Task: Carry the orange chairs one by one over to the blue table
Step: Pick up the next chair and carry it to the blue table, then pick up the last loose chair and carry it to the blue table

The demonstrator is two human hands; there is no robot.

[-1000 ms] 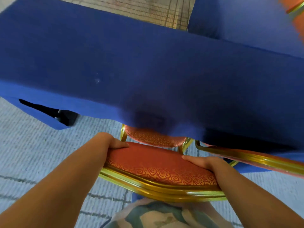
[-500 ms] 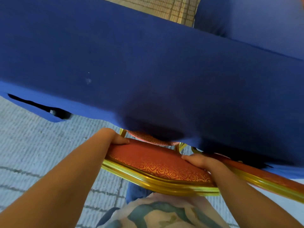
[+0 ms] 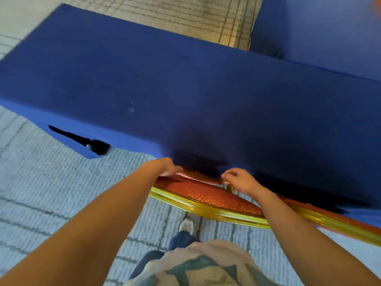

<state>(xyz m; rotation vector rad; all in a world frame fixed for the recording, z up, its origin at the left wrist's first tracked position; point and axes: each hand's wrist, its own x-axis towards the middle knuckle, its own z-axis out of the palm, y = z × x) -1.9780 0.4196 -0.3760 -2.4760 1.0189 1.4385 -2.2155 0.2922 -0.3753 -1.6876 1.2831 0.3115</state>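
Two hands up close: left hand (image 3: 165, 167) blurred at the chair's left edge, grip impossible to call; right hand (image 3: 240, 180) loosely curled, holding nothing. One orange chair (image 3: 206, 196) sits tucked under the near blue table (image 3: 144, 89), second chair (image 3: 340, 223) right, second blue table (image 3: 319, 27) far right.
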